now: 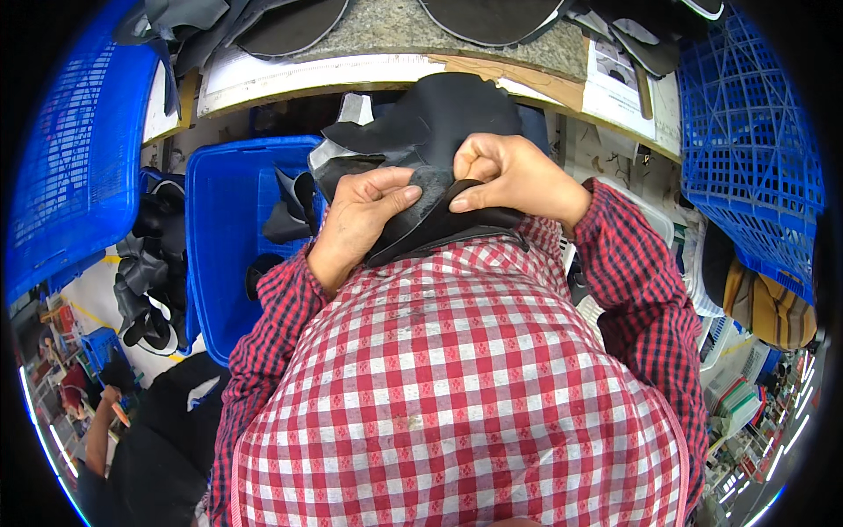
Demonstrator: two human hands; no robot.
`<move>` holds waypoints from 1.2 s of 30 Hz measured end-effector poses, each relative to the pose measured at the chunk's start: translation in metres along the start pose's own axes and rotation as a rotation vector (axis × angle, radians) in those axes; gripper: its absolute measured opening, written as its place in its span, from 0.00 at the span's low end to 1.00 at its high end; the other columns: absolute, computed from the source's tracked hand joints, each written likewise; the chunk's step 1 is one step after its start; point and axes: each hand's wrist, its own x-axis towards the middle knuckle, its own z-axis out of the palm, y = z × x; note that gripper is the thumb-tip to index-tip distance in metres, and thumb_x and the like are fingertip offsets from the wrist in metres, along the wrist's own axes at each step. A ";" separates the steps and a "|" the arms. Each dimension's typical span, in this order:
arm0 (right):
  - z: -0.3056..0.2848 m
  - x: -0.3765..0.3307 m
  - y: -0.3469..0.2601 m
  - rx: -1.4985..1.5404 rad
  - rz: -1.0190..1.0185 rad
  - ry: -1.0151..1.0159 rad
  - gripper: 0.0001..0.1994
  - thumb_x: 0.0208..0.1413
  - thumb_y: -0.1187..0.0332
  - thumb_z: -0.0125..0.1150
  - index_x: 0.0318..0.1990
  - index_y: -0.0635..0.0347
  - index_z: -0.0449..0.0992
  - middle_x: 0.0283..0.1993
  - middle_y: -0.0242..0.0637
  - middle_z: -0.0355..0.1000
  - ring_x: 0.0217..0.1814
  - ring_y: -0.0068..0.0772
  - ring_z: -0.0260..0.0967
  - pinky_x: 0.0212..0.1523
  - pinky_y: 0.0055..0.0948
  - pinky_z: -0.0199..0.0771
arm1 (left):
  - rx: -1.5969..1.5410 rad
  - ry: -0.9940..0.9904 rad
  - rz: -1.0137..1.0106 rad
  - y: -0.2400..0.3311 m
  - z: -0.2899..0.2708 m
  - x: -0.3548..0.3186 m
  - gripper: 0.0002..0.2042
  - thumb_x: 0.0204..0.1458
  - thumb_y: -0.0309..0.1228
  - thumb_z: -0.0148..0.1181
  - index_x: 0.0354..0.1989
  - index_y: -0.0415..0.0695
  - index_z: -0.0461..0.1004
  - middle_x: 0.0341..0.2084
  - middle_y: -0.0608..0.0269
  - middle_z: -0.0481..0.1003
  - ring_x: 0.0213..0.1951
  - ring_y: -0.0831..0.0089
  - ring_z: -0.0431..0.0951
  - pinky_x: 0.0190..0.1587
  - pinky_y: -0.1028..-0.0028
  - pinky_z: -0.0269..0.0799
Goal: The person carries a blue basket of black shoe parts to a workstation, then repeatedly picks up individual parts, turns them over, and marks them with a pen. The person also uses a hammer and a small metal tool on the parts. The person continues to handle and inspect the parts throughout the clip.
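Over my lap lies a black leather piece (465, 110), with more dark pieces bunched beneath it. My left hand (356, 215) pinches a turned-up flap with a grey, fuzzy underside (428, 189) between thumb and fingers. Just to the right, my right hand (522, 180) has its fingers curled and its thumb pressed on a folded dark edge of the same leather. Both hands work close together in front of my checked apron (439, 378). The fingertips of the right hand are partly hidden by the fold.
A workbench (307, 83) with a stone slab (386, 35) and black cut pieces (294, 22) is ahead. At left stand a blue bin (211, 255) with dark scraps and a blue crate (83, 132). Another blue crate (746, 132) is at right. A person in black (158, 448) is at lower left.
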 end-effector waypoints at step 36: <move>0.024 -0.001 0.032 0.530 0.082 0.052 0.07 0.56 0.75 0.72 0.28 0.63 0.79 0.33 0.39 0.82 0.37 0.23 0.80 0.43 0.21 0.80 | 0.050 0.059 -0.083 0.012 0.010 -0.020 0.14 0.59 0.16 0.59 0.53 0.32 0.78 0.44 0.50 0.83 0.45 0.72 0.84 0.50 0.76 0.80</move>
